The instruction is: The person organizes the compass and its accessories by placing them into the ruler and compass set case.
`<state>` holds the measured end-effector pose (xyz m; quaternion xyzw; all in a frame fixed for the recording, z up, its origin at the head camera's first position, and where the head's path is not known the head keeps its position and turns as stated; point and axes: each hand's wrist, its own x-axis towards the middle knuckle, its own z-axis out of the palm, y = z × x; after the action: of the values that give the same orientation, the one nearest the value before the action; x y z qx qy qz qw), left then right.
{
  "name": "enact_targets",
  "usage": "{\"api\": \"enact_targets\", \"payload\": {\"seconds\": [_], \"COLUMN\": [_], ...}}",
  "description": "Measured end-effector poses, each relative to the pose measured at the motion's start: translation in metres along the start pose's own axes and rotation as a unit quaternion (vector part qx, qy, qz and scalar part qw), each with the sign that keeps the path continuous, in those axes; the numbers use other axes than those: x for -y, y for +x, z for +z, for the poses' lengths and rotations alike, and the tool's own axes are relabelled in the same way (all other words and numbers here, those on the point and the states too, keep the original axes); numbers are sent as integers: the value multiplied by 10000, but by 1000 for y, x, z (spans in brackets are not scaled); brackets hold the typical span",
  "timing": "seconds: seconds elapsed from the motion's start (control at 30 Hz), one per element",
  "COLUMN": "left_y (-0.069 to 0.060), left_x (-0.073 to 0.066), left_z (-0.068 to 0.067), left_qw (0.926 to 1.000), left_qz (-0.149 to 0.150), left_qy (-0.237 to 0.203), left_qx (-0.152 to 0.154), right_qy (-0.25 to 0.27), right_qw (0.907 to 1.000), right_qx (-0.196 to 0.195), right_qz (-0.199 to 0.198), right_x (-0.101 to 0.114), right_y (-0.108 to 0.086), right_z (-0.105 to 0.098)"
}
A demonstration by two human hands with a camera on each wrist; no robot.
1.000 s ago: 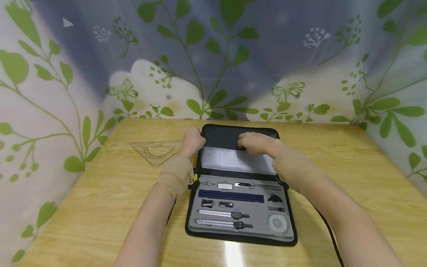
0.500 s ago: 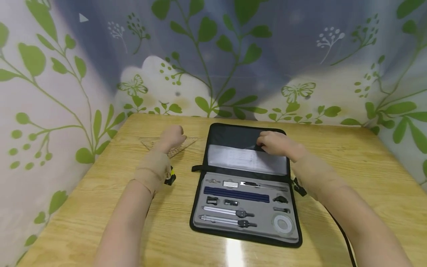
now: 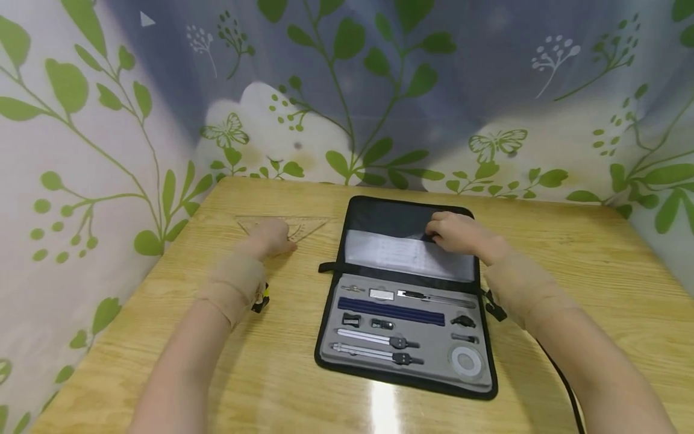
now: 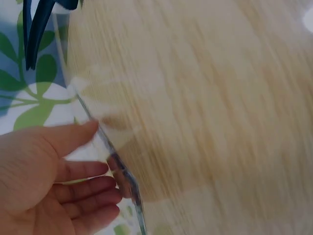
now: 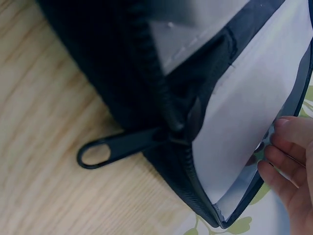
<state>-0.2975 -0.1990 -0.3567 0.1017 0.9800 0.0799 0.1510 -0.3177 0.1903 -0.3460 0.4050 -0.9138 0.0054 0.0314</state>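
Note:
In the head view a clear set square (image 3: 311, 224) with a protractor scale lies at the back left, partly hidden by my left hand (image 3: 269, 237). The left wrist view shows that hand (image 4: 54, 181) with thumb and curled fingers at the thin edge of the clear set square (image 4: 117, 161). A black zip case (image 3: 403, 378) lies unfolded. My right hand (image 3: 455, 232) is at its lid pocket (image 3: 398, 253). In the right wrist view the right hand (image 5: 293, 161) pinches at the pocket's opening (image 5: 234, 132), beside something clear and shiny; what it is I cannot tell.
The case's grey tray (image 3: 428, 366) holds two compasses (image 3: 374, 337), blue pencils (image 3: 390, 310), a white eraser (image 3: 381, 294), a tape roll (image 3: 466, 361) and small tools. A black cable (image 3: 566, 386) runs under the right arm. Patterned cloth hangs behind the table.
My left hand has left the case lid's left edge and moved left onto the set square. My right hand stays at the lid pocket, farther toward its right side. The view has shifted slightly.

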Motion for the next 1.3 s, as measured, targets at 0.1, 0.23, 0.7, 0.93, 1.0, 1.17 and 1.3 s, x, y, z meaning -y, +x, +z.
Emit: {"api": "enact_targets", "payload": {"seconds": [0.1,0.23,0.7,0.93,1.0,1.17,1.3], "left_y": [2,4,4,3,2,-1,-3], "left_x": [-4,-5,2,25,33,45,45], "left_z": [2,1,2,-5,-10,-18,-19], "left_qw": [9998,9993,9985,9987,9987,9953,9945], "left_qz": [12,-212,-254,-345,-299,-451,-583], "left_qy": [179,-222,-481,-318,-215,-412,-272], "left_qx": [-132,204,-43,213,351,756,830], "right_qy": [26,32,-60,-105,-93,-70,-75], "right_qw": [10000,9999,9995,9993,9994,9995,9994], "right_qx": [-23,-127,-297,-353,-321,-296,-327], "right_qz": [-5,-26,27,39,79,71,126], "right_x": [-1,-2,-7,-9,-8,-7,-8], "right_y": [-2,-5,-6,-9,-9,-12,-13], "right_z": [1,2,8,12,13,11,12]}}
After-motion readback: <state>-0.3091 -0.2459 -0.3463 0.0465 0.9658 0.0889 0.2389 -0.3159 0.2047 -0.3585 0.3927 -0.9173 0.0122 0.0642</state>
